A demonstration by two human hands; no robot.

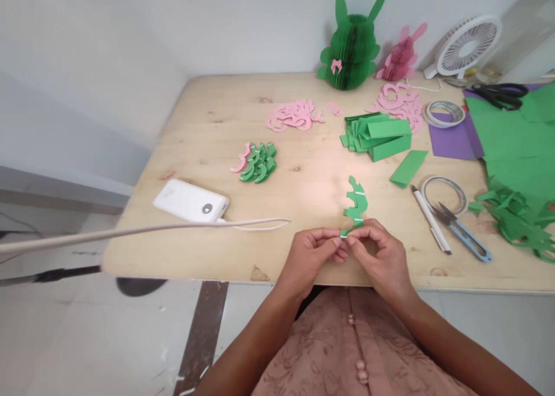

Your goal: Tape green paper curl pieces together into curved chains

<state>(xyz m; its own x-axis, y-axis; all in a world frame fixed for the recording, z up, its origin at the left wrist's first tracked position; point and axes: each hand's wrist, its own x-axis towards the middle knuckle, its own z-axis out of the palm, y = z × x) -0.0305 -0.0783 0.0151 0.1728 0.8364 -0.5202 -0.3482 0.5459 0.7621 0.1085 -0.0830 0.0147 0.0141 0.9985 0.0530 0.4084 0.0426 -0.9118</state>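
Note:
My left hand point(310, 257) and my right hand point(384, 257) meet near the table's front edge, both closed in a pinch. Between their thumbs and fingertips is the lower end of a wavy green paper cutout point(358, 202), which stretches away from me over the wood. Short whitish strips, perhaps tape, cross it, one of them right at my thumbs. Part of the held end is hidden by my fingers. Off to the left lies a pile of similar green cutouts point(260, 163) with pale strips, and a pink cutout point(241, 160) rests against it.
To the right are a white pen point(431, 219), blue-handled thread snips point(466, 234), tape rolls point(444, 114), folded green paper point(381, 134) and green scraps point(515, 214). Pink cutouts point(295, 115), paper rabbits point(353, 52) and a fan point(466, 46) stand farther back. A cabled power bank point(188, 200) lies left.

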